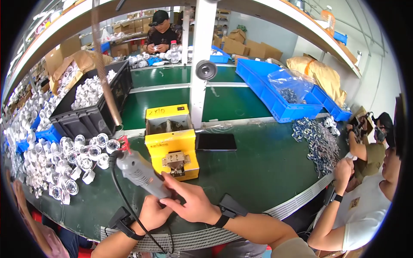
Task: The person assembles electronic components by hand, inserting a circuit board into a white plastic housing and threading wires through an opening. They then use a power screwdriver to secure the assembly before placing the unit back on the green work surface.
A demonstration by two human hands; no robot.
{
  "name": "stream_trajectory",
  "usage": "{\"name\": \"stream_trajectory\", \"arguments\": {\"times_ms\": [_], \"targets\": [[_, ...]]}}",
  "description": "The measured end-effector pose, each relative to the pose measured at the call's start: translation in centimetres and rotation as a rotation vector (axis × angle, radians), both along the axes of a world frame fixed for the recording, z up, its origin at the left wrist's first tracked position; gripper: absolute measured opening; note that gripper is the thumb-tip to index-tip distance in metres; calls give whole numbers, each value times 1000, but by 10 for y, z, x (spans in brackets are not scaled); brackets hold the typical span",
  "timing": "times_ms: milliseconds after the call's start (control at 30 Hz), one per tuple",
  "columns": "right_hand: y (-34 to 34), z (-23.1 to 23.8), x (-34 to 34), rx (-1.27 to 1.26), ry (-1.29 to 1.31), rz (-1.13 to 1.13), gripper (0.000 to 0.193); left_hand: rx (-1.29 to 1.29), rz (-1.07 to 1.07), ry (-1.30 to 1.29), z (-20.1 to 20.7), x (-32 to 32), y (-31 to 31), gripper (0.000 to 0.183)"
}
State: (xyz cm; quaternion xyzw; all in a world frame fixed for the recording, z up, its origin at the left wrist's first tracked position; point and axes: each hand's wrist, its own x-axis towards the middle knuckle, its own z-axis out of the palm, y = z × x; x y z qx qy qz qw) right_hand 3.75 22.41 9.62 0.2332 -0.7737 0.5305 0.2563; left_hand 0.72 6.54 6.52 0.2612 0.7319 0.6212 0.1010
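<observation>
Screwdriver [142, 174], one, grey and electric, slants over the green table [249, 172] in front of the yellow machine [165, 148], its lower end between the person's two hands. Thumb and index finger of the right hand [195, 204] stand narrowly apart, one on each side of that lower end, holding it. The left hand [152, 214] sits just beside it with fingers curled in; whether they grip the screwdriver or some small piece cannot be told, as the tip and the space beneath are hidden. One black cable [121, 191] runs down from the screwdriver's upper end past the left wrist. Each wrist wears one black strap, two in all.

One yellow machine and, just right of it, one black phone [216, 142] are on the table. To the left stands one black crate [77, 129] of white parts, with clear-fronted white cups [71, 187] nearer, too many to count. To the right are two blue bins [286, 114] and one heap of small metal parts [316, 144]. One co-worker [170, 36] sits across.
</observation>
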Motion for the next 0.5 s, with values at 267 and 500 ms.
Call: {"name": "stream_trajectory", "arguments": {"times_ms": [267, 500], "targets": [[-6, 5, -1, 46, 43, 17, 69, 88, 91, -72, 0, 3, -7, 31], [-7, -2, -1, 8, 50, -8, 67, -179, 37, 181, -21, -6, -13, 36]]}}
